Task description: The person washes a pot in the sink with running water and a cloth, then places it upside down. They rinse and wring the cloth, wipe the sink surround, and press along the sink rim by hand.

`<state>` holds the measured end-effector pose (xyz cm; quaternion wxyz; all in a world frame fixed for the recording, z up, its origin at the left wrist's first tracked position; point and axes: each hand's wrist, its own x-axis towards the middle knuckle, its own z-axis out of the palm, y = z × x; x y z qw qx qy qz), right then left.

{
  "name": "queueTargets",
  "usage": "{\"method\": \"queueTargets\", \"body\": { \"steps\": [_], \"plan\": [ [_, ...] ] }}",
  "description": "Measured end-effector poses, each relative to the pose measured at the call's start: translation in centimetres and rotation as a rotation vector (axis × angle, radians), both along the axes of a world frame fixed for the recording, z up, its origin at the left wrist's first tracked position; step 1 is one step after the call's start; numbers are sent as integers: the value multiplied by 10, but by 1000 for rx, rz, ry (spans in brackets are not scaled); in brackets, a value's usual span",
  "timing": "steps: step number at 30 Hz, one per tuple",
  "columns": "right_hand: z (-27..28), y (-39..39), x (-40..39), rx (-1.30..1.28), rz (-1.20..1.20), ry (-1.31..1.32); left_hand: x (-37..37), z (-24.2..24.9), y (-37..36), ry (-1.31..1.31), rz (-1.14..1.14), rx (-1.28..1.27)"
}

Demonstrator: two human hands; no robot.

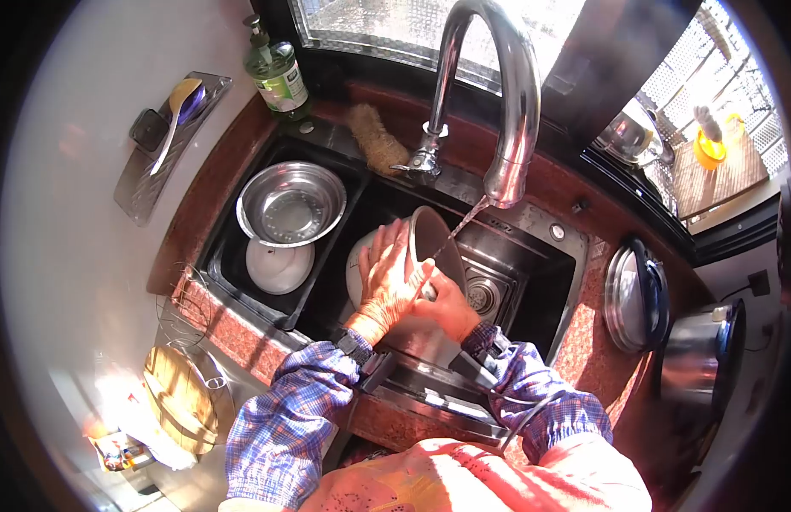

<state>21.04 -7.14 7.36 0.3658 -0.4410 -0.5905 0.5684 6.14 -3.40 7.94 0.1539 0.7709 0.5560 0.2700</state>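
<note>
A light-coloured pot (422, 224) is tipped on its side in the sink, its mouth facing right. My left hand (385, 271) lies along its outer wall, fingers long against it and thumb by the rim. Closed at the lower rim is my right hand (451, 309), its fingertips partly hidden. Water runs from the chrome faucet (513, 128) towards the pot's mouth. In the left basin, a steel bowl (293, 205) rests partly over a white bowl (280, 266).
A soap bottle (280, 81) and a brown scrubber (377, 141) stand behind the sink. On the right are stacked lids (630, 294) and a steel pot (698, 354). A wall shelf (169, 149) holds a spoon. A round wooden board (180, 399) is at lower left.
</note>
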Motion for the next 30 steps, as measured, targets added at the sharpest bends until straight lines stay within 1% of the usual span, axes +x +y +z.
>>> {"method": "queueTargets", "body": {
  "steps": [1,2,3,4,5,6,7,8,10,11,12,14,15,16,17,18,19,20,21,22,23,24,26,27,28,29,30],
  "plan": [
    [0,2,1,-186,24,385,2,-5,4,-2,7,35],
    [2,1,2,-368,45,771,3,4,6,-1,-5,81],
    [8,-8,2,-513,-32,896,3,1,7,22,-50,133],
    [10,-12,2,-510,-40,894,4,-1,9,44,-94,187],
    [11,-17,1,-664,-124,922,4,1,9,44,-103,184],
    [9,-21,0,-818,-207,947,5,5,9,-9,-112,135],
    [-36,-26,12,-809,-75,917,5,7,9,-63,-121,83],
    [-34,-26,15,-812,-84,922,4,4,11,-62,-129,76],
    [-28,-24,19,-581,310,-6,-2,0,18,-50,-199,133],
    [-92,-28,20,-207,384,-293,-3,3,18,-83,-220,104],
    [-75,-22,18,-213,380,-283,-4,8,15,-76,-225,96],
    [-46,-1,23,-284,704,-773,0,15,11,-41,-243,49],
    [-66,4,28,-85,688,-877,1,14,12,-57,-248,43],
    [-85,16,34,331,633,-975,-1,11,14,-54,-248,48],
    [-99,28,39,739,479,-1113,-4,9,16,-79,-270,52],
    [-110,41,36,759,336,-1057,-6,8,19,-102,-295,57],
    [-121,52,30,692,217,-892,-6,7,18,-71,-293,55],
    [-139,58,21,511,116,-578,-6,7,16,-44,-287,49],
    [-152,61,15,337,61,-297,-4,16,14,-33,-292,97],
    [-165,60,8,173,32,-44,-5,13,15,-29,-293,97],
    [-138,59,8,310,157,-655,-6,10,16,-42,-300,94],
    [-137,55,2,305,155,-650,-8,9,17,-55,-310,85],
    [-137,38,-16,288,537,-941,-9,11,17,-86,-291,82],
    [-146,30,-23,226,621,-916,-8,12,17,-119,-271,83],
    [-153,22,-26,163,655,-796,-8,12,17,-122,-273,81],
    [-159,14,-30,110,658,-641,-8,12,17,-127,-259,93],
    [-177,10,-32,101,582,-382,-9,12,16,-132,-248,103]
  ]
}}
